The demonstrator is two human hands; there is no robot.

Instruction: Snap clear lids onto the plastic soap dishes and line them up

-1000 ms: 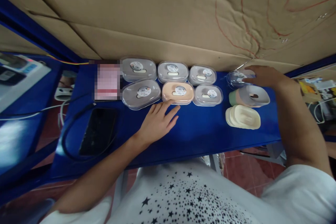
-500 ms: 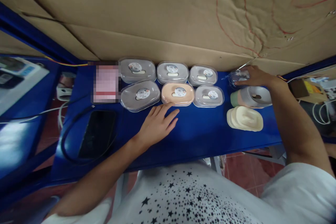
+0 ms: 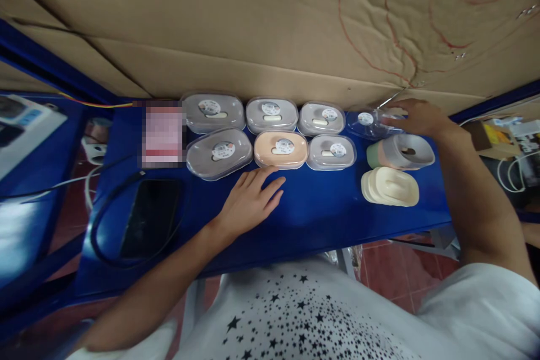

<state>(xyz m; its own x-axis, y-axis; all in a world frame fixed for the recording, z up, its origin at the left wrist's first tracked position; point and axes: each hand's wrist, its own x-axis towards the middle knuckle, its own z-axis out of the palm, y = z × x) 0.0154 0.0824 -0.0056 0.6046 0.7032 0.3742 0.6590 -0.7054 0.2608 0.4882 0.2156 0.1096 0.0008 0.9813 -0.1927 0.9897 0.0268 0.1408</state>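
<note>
My left hand (image 3: 250,201) lies open on the blue table, fingers spread, fingertips at the front edge of a peach oval box (image 3: 264,152) under a clear cover with a round label. Around it, in two rows, stand several grey oval boxes (image 3: 219,154) with the same kind of cover. At the back right, my right hand (image 3: 415,116) has its fingers closed on the right end of a clear plastic cover (image 3: 354,124) with a round label; its thumb is partly hidden. Just in front are nested green, pink and grey oval pieces (image 3: 415,149) and stacked cream pieces (image 3: 392,187).
A dark phone (image 3: 151,216) and a looped black cable (image 3: 93,233) lie on the table's left part, below a blurred-out pink item (image 3: 163,135). Cardboard (image 3: 253,28) walls off the back. Another blue table (image 3: 29,191) stands left; an open carton (image 3: 491,138) is at far right.
My right hand has shifted slightly right, and more of the clear cover with its label shows left of the fingers. The left hand rests as before; the view has moved a little.
</note>
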